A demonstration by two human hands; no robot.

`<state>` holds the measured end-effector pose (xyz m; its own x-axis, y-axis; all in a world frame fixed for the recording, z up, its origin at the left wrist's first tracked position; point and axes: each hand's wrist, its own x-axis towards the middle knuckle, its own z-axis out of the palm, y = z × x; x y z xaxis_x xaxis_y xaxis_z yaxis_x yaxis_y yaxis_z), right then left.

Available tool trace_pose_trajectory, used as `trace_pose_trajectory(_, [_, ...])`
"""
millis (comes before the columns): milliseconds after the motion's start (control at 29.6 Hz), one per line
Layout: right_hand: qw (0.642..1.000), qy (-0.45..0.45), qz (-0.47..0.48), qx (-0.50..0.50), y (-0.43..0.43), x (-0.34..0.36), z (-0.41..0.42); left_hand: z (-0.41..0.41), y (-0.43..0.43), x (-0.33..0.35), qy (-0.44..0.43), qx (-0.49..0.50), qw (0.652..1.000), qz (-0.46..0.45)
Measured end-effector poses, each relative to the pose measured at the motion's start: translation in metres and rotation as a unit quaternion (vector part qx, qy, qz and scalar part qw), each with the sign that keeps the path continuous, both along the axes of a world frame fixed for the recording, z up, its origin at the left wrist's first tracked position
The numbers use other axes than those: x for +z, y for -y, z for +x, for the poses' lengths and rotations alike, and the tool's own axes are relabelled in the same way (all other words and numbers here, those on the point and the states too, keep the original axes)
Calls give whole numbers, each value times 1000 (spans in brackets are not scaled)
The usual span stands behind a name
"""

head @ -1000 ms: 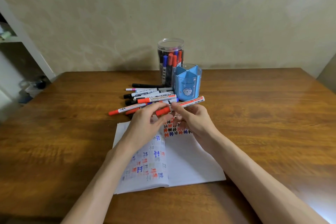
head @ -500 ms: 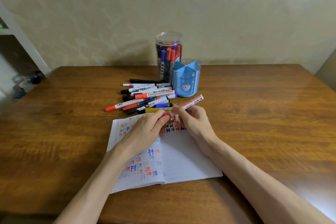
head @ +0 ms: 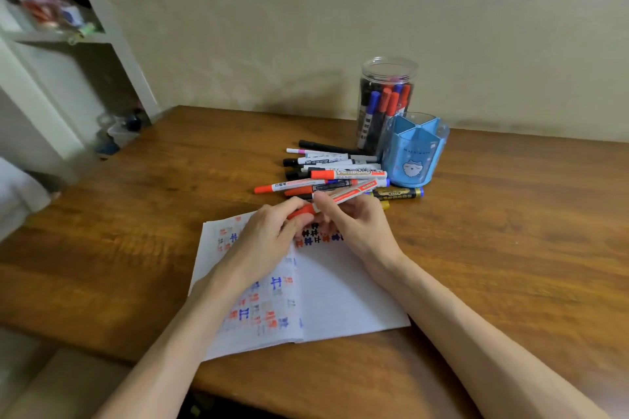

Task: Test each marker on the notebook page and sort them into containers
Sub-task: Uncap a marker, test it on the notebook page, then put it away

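Hands bring red-capped white plastic marker point(head: 347, 194) nearer white paper notebook's point(head: 340, 299) far edge; L hand point(head: 262, 241) pinches cap, R hand point(head: 357, 224) barrel. Prob light, stiff, slippy: grip mid-barrel.

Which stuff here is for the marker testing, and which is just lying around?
For the job: red marker, held by left hand and right hand; notebook; marker pile; clear jar; blue holder.
Just lying about: shelf clutter; plastic box beside the table.
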<state>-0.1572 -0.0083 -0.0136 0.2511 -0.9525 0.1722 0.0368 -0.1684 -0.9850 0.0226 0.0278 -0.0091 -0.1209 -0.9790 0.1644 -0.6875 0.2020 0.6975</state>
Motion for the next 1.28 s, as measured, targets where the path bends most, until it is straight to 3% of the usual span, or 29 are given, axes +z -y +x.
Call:
trace_pose_trajectory(101, [1000, -20, -14, 14, 0, 3, 4, 5, -3, 2, 44, 9, 999, 14])
trace_pose_trajectory(405, [996, -37, -54, 68, 2, 12, 3, 19, -2, 9, -50, -61, 994, 70])
trace_pose_trajectory(574, [991, 103, 46, -71, 36, 18, -42, 65, -6, 10, -54, -27, 996, 65])
trace_pose_trajectory(709, [989, 67, 104, -87, 40, 14, -36, 37, -3, 18, -38, -44, 995, 79])
trace_pose_trajectory(810, [986, 59, 105, -114, 30, 10, -30, 10, -7, 18, 13, -55, 993, 99])
trace_pose_trajectory(911, [985, 43, 87, -144, 24, 8, -33, -2, -1, 19, 138, -37, 982, 123])
trace_pose_trajectory(978, [984, 49, 83, -151, 22, 9, -34, -2, 13, 19, 221, -3, 973, 72])
trace_pose_trajectory(1046, [981, 72, 86, -156, 23, 13, -38, 2, 29, 18, 250, 45, 967, -9])
trace_pose_trajectory(1282, [987, 40, 93, -123, 19, 16, -40, 11, 34, 12, 151, 40, 988, -3])
